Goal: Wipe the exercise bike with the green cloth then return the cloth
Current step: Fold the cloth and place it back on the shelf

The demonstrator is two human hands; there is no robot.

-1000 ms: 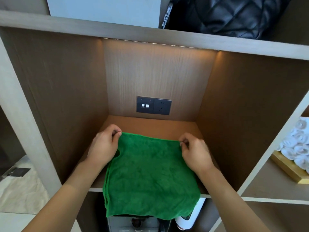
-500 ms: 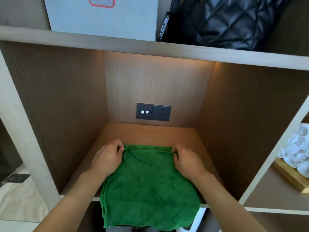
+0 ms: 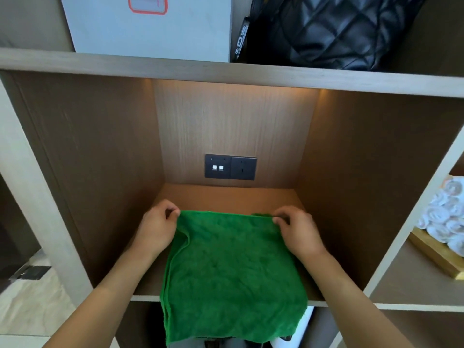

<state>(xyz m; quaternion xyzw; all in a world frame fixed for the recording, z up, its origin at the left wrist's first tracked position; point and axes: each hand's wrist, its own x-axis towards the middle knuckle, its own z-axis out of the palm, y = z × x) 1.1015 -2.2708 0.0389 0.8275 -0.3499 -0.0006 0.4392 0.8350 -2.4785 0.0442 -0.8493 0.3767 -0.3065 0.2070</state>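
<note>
The green cloth [image 3: 231, 270] lies folded on the floor of a wooden shelf compartment [image 3: 226, 197], its near part hanging over the shelf's front edge. My left hand [image 3: 158, 226] pinches the cloth's far left corner. My right hand [image 3: 296, 228] pinches the far right corner, where a small fold of cloth sticks up. The exercise bike is not in view.
A dark socket and switch plate [image 3: 230, 167] sits on the compartment's back wall. The shelf above holds a white box [image 3: 150, 28] and a black quilted bag [image 3: 334, 28]. Rolled white towels [image 3: 444, 212] in a gold tray fill the compartment to the right.
Both hands stay on the cloth's far corners. They drew closer together half a second ago and have now spread apart again, pulling the far edge straight.
</note>
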